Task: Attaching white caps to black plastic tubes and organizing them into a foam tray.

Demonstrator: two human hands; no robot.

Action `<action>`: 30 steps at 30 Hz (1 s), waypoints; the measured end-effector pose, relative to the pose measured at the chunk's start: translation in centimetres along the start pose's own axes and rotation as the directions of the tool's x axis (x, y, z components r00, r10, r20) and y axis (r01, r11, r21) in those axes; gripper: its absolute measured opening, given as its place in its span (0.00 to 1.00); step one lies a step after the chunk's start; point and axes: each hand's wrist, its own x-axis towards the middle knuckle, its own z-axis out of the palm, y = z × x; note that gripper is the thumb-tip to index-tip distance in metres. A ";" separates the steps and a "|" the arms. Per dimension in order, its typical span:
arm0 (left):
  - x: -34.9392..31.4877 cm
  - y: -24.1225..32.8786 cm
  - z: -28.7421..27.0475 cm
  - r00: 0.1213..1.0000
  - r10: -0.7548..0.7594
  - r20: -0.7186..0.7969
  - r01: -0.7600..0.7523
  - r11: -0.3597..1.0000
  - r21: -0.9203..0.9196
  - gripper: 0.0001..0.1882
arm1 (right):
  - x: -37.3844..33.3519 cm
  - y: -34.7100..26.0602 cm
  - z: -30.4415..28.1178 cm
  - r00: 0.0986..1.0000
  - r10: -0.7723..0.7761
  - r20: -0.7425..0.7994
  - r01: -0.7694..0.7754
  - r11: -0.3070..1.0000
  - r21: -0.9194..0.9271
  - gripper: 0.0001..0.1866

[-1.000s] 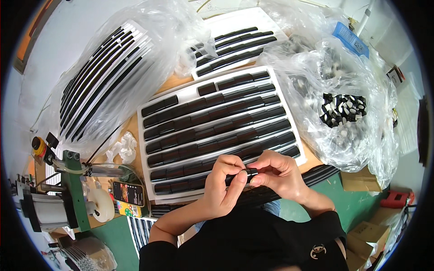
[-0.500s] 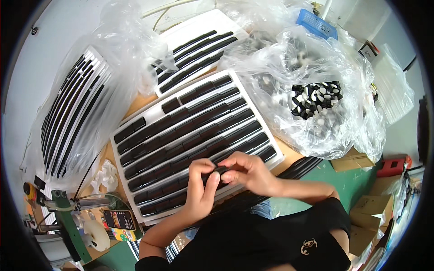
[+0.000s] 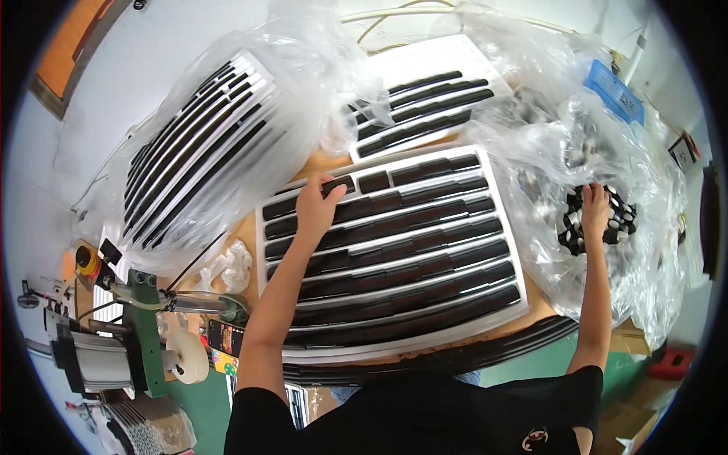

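Observation:
My left hand (image 3: pixel 315 206) is at the far row of the white tray (image 3: pixel 504 220). Its thumb and fingers close on a short glossy black piece (image 3: pixel 341 185) lying in that row. Similar black pieces (image 3: pixel 409 235) fill the other rows end to end. Over to the right, my right hand (image 3: pixel 596 216) reaches into an opened clear plastic bag (image 3: pixel 531 250). Its fingers are held together on a heap of small black-and-white parts (image 3: pixel 626 216); whatever the fingertips grip is hidden among them.
Behind stands another white tray (image 3: pixel 436 57) with black pieces, and a plastic-wrapped tray (image 3: pixel 205 152) leans at the left. A green-framed machine (image 3: pixel 144 326), a phone (image 3: pixel 225 337) and crumpled tissue (image 3: pixel 231 265) are left. A blue basket (image 3: pixel 614 91) sits far right; black strips (image 3: pixel 455 360) line the front edge.
My hands have parted from together over the near tray rows. The left moved to a black piece in the far row; the right went into the bag. The whole view has shifted.

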 end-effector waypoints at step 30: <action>0.1 -1.2 -5.9 0.792 0.511 0.334 -0.608 0.703 0.369 0.12 | -8.1 -0.3 -11.5 0.952 -0.153 0.265 0.234 0.923 -0.305 0.19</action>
